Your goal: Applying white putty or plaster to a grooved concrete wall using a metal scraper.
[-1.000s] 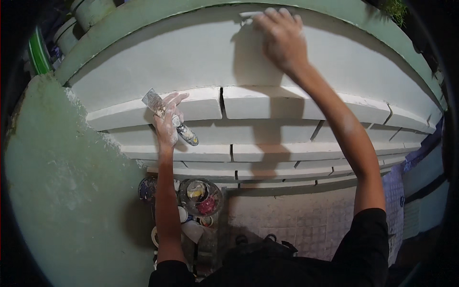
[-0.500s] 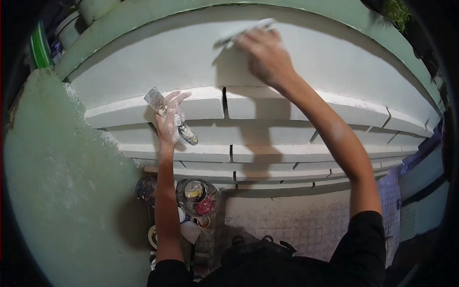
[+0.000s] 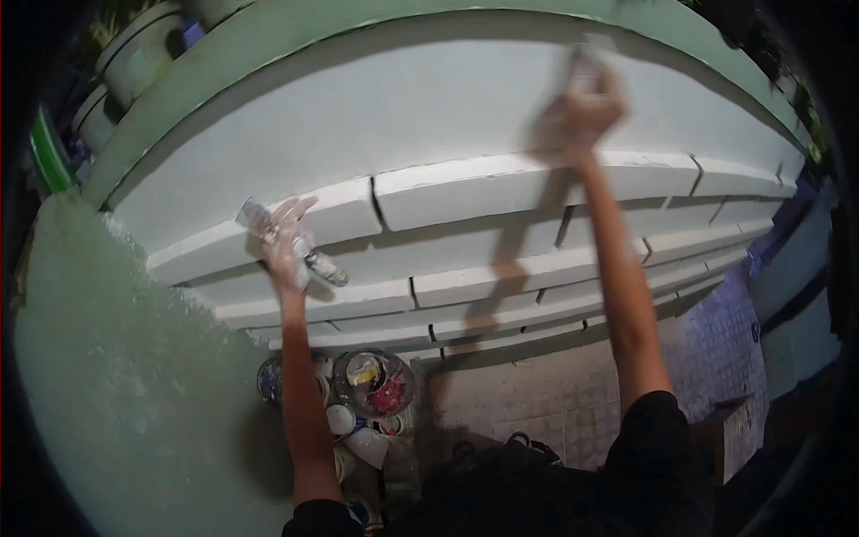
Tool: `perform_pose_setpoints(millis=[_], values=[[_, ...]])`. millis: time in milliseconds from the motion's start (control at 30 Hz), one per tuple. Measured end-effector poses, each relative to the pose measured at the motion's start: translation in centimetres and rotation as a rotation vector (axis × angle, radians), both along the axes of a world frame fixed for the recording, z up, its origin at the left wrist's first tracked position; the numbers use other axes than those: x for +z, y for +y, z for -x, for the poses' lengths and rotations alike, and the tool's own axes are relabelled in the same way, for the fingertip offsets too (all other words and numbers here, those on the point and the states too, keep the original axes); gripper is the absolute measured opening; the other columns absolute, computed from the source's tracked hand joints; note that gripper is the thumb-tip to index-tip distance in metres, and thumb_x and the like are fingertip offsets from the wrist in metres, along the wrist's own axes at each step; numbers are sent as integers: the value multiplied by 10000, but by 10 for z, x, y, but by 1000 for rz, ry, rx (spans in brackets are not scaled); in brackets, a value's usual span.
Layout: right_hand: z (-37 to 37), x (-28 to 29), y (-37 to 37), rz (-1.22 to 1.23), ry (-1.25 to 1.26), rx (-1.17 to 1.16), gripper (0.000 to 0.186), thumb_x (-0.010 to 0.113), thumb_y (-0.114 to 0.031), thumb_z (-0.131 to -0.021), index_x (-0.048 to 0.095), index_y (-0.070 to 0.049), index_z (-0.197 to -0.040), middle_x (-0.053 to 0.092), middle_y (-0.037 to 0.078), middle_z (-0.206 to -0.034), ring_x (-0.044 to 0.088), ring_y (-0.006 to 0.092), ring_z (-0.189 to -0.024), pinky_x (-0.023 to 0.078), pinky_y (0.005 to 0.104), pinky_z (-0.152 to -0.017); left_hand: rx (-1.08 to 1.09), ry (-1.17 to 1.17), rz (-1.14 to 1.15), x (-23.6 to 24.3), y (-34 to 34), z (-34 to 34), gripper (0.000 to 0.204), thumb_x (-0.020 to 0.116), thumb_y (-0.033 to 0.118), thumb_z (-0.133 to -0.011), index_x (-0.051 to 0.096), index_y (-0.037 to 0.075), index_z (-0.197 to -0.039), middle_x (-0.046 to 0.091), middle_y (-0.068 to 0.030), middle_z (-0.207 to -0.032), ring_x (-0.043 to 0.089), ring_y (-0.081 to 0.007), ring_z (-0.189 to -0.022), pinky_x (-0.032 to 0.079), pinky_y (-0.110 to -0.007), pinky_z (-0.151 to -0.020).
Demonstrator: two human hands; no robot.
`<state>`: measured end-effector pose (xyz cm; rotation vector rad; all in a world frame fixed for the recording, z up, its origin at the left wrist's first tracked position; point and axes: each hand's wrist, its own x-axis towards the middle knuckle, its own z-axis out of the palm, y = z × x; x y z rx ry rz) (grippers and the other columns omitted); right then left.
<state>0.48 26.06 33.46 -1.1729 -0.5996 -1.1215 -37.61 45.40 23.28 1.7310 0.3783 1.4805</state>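
Observation:
A putty knife (image 3: 254, 216) crusted with white filler is held in my left hand (image 3: 284, 240), its blade up and to the left, its handle sticking out past the palm. Some fingers of that hand extend, while the grip stays round the knife, close to the ledge of the white wall (image 3: 358, 107). Higher and to the right, my right hand (image 3: 594, 106) is smeared by motion near the wall's top. A flat pale thing (image 3: 598, 46) juts up from its closed fingers; the blur hides its exact kind.
Stepped white ledges (image 3: 501, 199) with dark gaps run across below the smooth band. A green rim (image 3: 295, 38) caps the wall, with pots (image 3: 143, 55) behind it. A green wall (image 3: 116, 358) stands left. Below sit a round tub (image 3: 407, 380) and several containers beside tiled floor (image 3: 510, 403).
My right hand has swept right along the upper wall with the flat pale thing. The view has shifted; my left hand, still gripping the putty knife, appears slightly lower and further left.

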Motion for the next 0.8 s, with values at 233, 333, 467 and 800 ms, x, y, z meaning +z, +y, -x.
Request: perform_pose_setpoints(millis=[233,333,467,800], values=[[-59,-17,-31,325,-411,-305,172,648,-155,-847,670,-62,-991,677,109,-913,649,274,-834,518,396,-790,-130,76,-40,12,-3,9,443,485,216,-972,590,-122,-1239,671,-170,-1218,473,-62,-604,412,-197,-555],[-115,-11,-77,-145,195,-43,199,636,-237,-914,640,-47,-857,607,98,-715,588,249,-672,479,400,-663,-170,98,45,5,0,3,424,507,247,-970,637,-63,-1228,640,-161,-1262,524,-92,-659,422,-216,-582],[13,-15,-7,237,114,-29,205,611,-254,-922,658,-56,-894,633,115,-760,612,288,-717,492,433,-659,-55,103,-37,6,7,18,435,488,252,-972,647,-68,-1220,638,-165,-1269,506,-82,-635,418,-207,-567],[-121,12,-123,-18,473,-242,292,637,-299,-928,640,-39,-794,603,107,-624,529,222,-533,438,410,-533,-93,105,46,3,8,8,453,468,264,-983,637,-52,-1261,604,-134,-1315,567,-74,-732,401,-184,-546]])
